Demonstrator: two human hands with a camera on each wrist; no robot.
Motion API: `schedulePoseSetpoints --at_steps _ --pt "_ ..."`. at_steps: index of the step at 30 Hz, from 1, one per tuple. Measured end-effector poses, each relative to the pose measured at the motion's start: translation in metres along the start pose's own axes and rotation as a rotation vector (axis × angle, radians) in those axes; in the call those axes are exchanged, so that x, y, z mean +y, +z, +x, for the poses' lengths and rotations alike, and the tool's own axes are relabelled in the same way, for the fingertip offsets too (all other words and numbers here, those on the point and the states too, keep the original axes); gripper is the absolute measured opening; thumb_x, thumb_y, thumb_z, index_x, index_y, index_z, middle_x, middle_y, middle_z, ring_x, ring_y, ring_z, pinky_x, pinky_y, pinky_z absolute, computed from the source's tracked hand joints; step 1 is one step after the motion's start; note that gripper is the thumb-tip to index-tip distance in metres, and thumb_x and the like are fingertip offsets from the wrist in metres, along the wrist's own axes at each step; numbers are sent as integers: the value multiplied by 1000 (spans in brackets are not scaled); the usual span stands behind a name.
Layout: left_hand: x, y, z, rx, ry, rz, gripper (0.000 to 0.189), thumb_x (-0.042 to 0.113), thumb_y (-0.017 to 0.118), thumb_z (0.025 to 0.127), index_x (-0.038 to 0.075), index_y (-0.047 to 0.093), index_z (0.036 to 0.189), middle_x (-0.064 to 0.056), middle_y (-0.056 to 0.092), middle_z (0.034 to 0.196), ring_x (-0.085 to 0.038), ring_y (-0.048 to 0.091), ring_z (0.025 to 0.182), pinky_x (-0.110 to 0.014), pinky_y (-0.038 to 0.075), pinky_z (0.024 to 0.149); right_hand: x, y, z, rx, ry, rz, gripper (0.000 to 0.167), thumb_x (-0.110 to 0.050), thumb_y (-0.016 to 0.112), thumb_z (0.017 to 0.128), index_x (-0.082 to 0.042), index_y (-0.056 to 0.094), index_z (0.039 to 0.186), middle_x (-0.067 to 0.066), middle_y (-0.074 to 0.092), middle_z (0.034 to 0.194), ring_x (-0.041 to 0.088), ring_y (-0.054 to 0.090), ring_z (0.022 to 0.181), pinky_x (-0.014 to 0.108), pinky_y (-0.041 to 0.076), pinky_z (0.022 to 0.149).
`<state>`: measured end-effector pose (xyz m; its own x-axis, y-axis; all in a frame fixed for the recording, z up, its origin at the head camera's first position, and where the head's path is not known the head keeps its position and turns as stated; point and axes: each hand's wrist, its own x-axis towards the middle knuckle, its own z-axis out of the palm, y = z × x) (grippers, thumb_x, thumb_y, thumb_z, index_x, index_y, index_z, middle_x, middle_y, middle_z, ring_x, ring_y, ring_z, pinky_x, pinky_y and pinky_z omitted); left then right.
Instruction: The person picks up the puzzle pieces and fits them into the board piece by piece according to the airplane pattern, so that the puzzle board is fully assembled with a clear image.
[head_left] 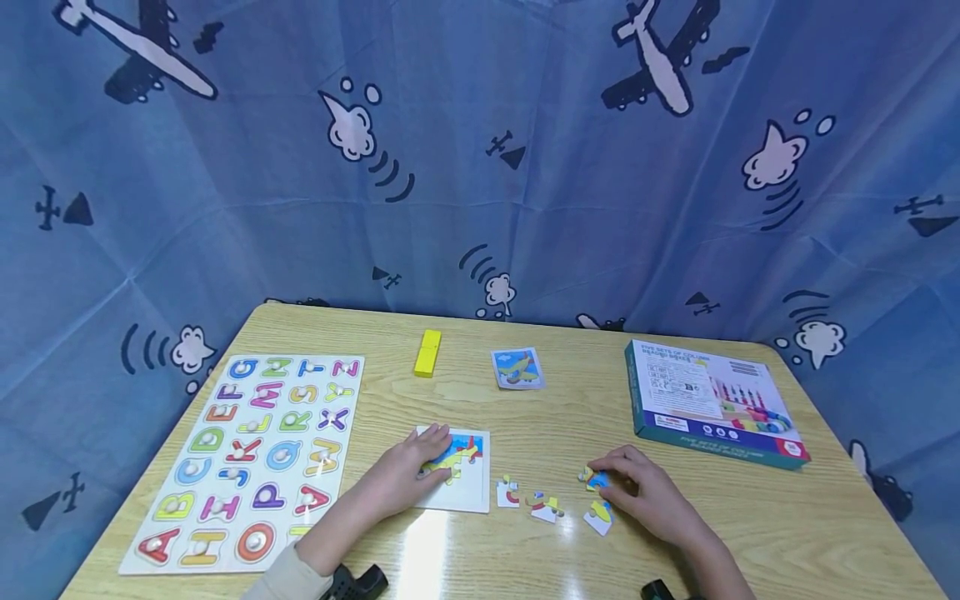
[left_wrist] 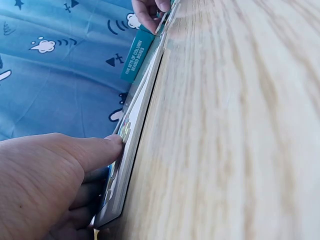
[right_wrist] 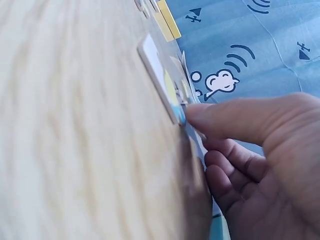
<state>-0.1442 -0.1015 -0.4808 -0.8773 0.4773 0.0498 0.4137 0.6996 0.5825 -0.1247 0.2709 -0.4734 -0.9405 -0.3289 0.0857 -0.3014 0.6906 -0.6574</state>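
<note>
The left hand (head_left: pixel 405 471) rested, fingers extended, on the thin, white-edged square puzzle board (head_left: pixel 459 500) at the near middle, perhaps to keep it from sliding on the smooth wood-grain worktop (head_left: pixel 517 554). To its right, the right hand (head_left: pixel 643 493) pinched a small, flat blue-and-yellow puzzle piece (head_left: pixel 597 481) between thumb and fingers, probably for easy turning. Three loose, flat multicoloured puzzle pieces (head_left: pixel 599 517) lay between, seemingly for convenient reach. A square airplane picture card (head_left: pixel 517 369) lay farther away, maybe as the model.
</note>
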Motion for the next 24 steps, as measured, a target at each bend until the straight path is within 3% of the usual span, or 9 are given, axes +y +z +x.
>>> schedulePoseSetpoints --at_steps 7,17,24 --pt "-1 0 0 -1 -11 3 52 32 60 92 5 50 136 -7 40 148 -24 35 139 -46 24 117 -7 5 6 54 -79 -36 26 -13 73 82 -14 70 108 -7 59 97 5 50 81 19 45 65" --pt "-1 0 0 0 -12 4 52 32 61 92 5 50 136 -7 40 148 -24 35 139 -46 24 117 -33 18 26 -42 -58 -25 26 -19 70 86 -17 68 113 -8 56 98 6 51 84 20 48 69" --pt "-1 1 1 1 -7 1 53 32 61 92 6 50 136 -7 41 148 -23 35 139 -45 24 117 -47 31 37 -95 -138 0 26 -17 67 88 -11 68 113 -3 55 99 8 54 83 20 50 68"
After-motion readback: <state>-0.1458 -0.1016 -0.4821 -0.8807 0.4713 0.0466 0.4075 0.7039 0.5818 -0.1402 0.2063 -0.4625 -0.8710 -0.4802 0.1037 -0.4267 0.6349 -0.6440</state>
